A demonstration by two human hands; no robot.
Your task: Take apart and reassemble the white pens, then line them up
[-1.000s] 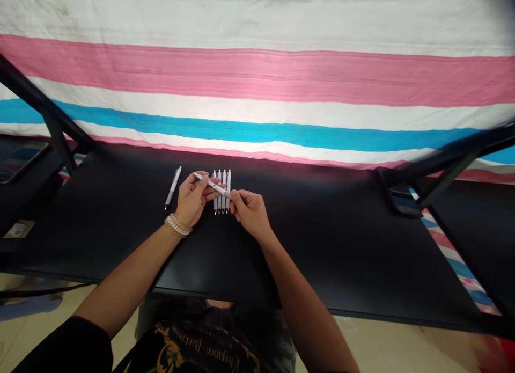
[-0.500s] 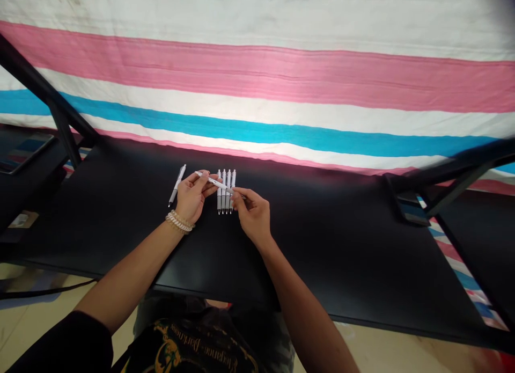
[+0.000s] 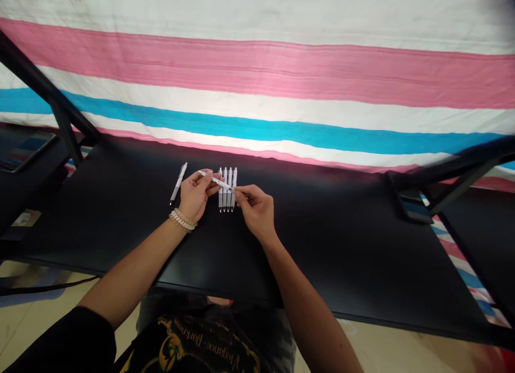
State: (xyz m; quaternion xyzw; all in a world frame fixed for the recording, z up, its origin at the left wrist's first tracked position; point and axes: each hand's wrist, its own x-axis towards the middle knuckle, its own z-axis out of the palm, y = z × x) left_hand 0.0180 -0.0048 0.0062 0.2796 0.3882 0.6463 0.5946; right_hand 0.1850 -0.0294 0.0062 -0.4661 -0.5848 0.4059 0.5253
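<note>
My left hand [image 3: 195, 195] grips the white barrel of a pen [image 3: 220, 183] between thumb and fingers. At the pen's other end, my right hand [image 3: 256, 207] pinches the grey grip part, and its fingers partly hide the tip. The pen slants down to the right, above a neat row of several white and grey pens [image 3: 225, 200] lying side by side on the black table [image 3: 341, 244]. To the left of my left hand lies one more white and grey pen [image 3: 178, 183], tilted on the tabletop.
A striped pink, white and blue cloth [image 3: 257, 72] hangs behind the table's far edge. Black metal frames [image 3: 64, 123] stand at both sides. A dark flat device [image 3: 410, 204] sits by the right frame, and a dark screen-like panel [image 3: 28, 150] is at far left.
The pen is now drawn slightly apart near its grip, with the right hand a little further right. The whole view has also shifted slightly.
</note>
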